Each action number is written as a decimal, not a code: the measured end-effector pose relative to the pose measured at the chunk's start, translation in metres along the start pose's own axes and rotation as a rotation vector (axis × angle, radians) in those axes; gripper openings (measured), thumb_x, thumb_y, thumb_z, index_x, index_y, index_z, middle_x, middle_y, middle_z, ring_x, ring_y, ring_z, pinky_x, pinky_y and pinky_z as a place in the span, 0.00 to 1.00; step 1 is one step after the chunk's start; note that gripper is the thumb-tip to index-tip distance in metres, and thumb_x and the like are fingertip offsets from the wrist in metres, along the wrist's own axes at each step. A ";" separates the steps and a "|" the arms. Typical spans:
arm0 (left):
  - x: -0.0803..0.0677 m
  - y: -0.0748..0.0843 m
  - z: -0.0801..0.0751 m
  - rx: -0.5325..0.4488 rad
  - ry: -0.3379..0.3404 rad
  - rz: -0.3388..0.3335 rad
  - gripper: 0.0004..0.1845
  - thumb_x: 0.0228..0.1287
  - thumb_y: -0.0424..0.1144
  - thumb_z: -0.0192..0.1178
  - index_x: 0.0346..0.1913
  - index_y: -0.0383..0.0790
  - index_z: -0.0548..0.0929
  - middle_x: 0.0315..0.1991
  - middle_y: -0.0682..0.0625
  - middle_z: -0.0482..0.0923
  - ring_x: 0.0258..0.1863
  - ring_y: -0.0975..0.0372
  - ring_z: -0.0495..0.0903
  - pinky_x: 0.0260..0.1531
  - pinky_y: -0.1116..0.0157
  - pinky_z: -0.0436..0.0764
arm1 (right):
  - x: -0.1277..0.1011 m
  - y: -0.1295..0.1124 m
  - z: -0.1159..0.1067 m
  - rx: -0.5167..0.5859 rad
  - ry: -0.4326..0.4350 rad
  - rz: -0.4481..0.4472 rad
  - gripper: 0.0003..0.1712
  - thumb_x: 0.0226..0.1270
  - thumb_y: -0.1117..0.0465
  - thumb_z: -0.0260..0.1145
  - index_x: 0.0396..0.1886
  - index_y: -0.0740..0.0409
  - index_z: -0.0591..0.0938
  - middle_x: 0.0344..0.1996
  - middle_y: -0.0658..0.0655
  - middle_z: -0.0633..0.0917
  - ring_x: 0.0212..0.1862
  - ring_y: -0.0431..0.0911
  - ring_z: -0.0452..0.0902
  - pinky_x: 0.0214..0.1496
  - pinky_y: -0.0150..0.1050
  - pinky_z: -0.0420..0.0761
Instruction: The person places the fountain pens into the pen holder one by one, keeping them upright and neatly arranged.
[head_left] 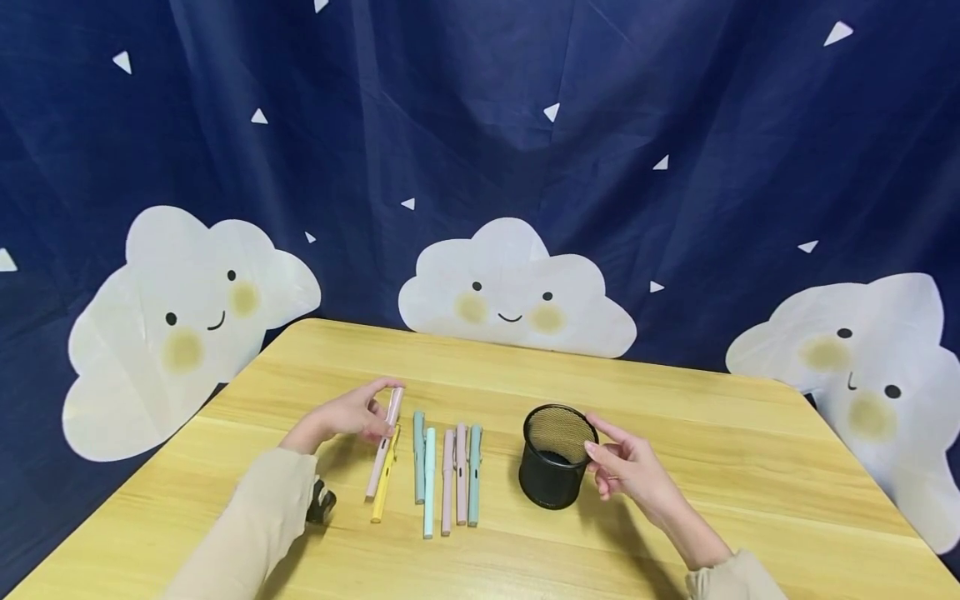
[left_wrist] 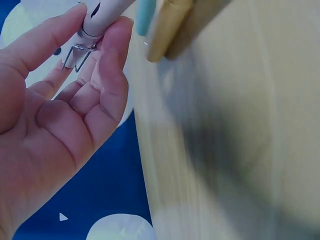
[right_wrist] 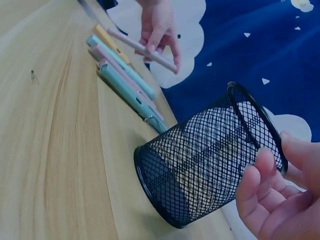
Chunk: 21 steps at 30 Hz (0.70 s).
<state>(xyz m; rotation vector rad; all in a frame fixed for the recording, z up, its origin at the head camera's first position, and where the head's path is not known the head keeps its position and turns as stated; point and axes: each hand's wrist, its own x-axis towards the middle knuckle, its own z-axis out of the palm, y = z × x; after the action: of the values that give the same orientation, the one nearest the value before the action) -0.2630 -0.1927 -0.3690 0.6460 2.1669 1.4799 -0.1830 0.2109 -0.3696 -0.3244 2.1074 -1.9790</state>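
Observation:
My left hand [head_left: 345,417] pinches a pale pink pen [head_left: 377,473] near its capped end, between thumb and fingers. In the right wrist view this pink pen [right_wrist: 131,42] appears raised off the table. Its metal clip [left_wrist: 80,50] shows close up in the left wrist view. Right below it lies a yellow pen [head_left: 381,497]. My right hand [head_left: 637,473] grips the rim of a black mesh pen holder [head_left: 551,485], which stands upright on the table. Through its open top I see no pens inside.
Between the hands several capped pens lie roughly side by side: a grey-green pen [head_left: 419,471], a mint pen [head_left: 430,492], two pinkish pens and a teal pen [head_left: 474,487]. The wooden table [head_left: 675,400] ends at a dark blue curtain [head_left: 480,125] with cloud prints.

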 end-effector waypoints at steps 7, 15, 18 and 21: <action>0.008 0.010 0.008 -0.003 0.066 -0.045 0.39 0.49 0.23 0.60 0.64 0.32 0.52 0.24 0.45 0.72 0.18 0.62 0.70 0.24 0.65 0.74 | -0.001 0.002 0.001 0.093 -0.030 -0.022 0.38 0.66 0.64 0.54 0.67 0.72 0.45 0.17 0.47 0.79 0.15 0.35 0.70 0.15 0.24 0.67; 0.014 0.016 0.011 -0.025 0.068 0.030 0.39 0.49 0.23 0.59 0.64 0.34 0.52 0.26 0.44 0.75 0.27 0.57 0.75 0.34 0.58 0.76 | -0.002 0.002 0.000 0.145 -0.038 -0.010 0.38 0.66 0.65 0.53 0.66 0.72 0.44 0.17 0.47 0.80 0.15 0.34 0.70 0.16 0.24 0.67; 0.019 0.018 0.013 -0.031 0.077 0.044 0.39 0.49 0.23 0.58 0.65 0.35 0.53 0.27 0.43 0.75 0.27 0.57 0.76 0.36 0.56 0.76 | -0.002 0.002 -0.001 0.155 -0.039 -0.006 0.38 0.66 0.64 0.54 0.67 0.71 0.44 0.17 0.47 0.80 0.15 0.34 0.70 0.16 0.24 0.68; 0.022 0.022 0.016 -0.044 0.074 0.073 0.39 0.49 0.23 0.58 0.66 0.35 0.54 0.31 0.40 0.76 0.27 0.57 0.76 0.36 0.52 0.76 | -0.002 0.002 -0.001 0.168 -0.043 0.000 0.38 0.66 0.64 0.54 0.67 0.71 0.43 0.17 0.48 0.80 0.15 0.35 0.70 0.16 0.25 0.68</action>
<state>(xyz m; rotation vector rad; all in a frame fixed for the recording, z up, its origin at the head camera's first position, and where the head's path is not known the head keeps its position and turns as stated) -0.2681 -0.1601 -0.3556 0.6718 2.1799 1.6091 -0.1815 0.2126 -0.3715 -0.3327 1.9001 -2.1123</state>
